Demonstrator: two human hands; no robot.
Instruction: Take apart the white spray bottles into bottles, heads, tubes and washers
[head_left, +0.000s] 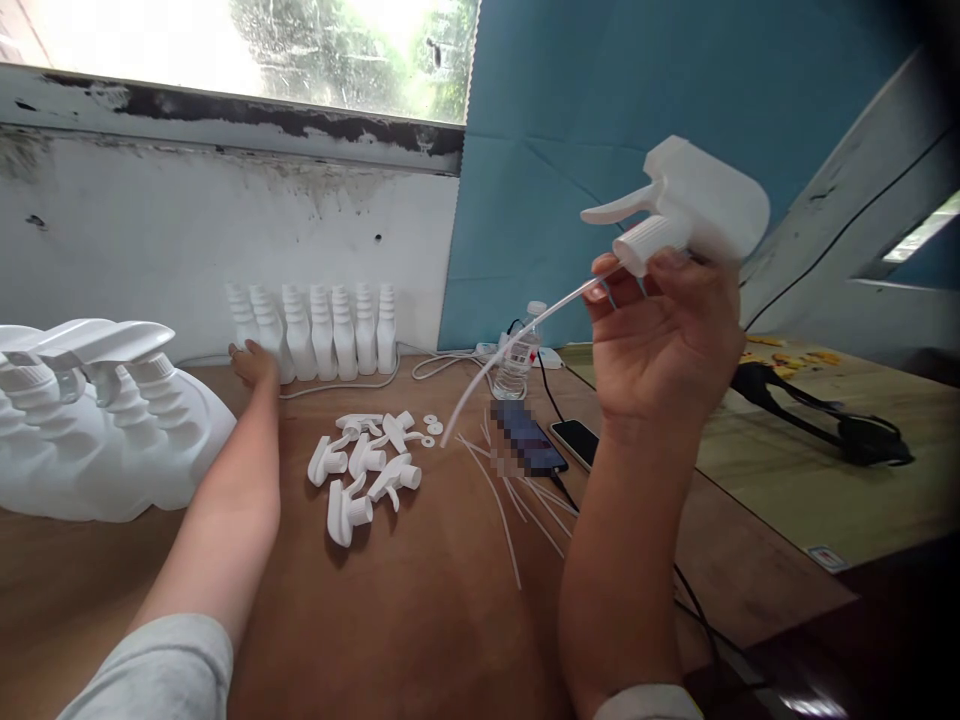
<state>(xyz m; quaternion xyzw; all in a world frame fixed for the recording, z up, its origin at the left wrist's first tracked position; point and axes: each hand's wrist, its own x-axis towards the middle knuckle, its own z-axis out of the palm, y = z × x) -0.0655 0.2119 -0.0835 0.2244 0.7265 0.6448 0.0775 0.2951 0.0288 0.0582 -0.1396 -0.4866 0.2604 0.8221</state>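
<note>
My right hand [664, 330], raised on the right, grips a white trigger spray head [705, 195] by its ribbed collar. A thin white dip tube [510, 350] hangs from it, curving down to the left. Far back on the left, my left hand [255, 366] is closed around the lower part of the leftmost white bottle [238, 308], hiding its base. Several more open-necked white bottles [322, 335] stand in a row beside it. Several loose spray heads [367, 455] lie mid-table, next to small white washers [431, 428]. Loose dip tubes [502, 510] lie to their right.
Bottles with spray heads fitted [112, 430] stand at the left. A water bottle [514, 365], a phone [529, 440] and a second phone [576, 440] with cables are on the brown table [405, 630]. A black strapped item [840, 430] lies on the right-hand surface.
</note>
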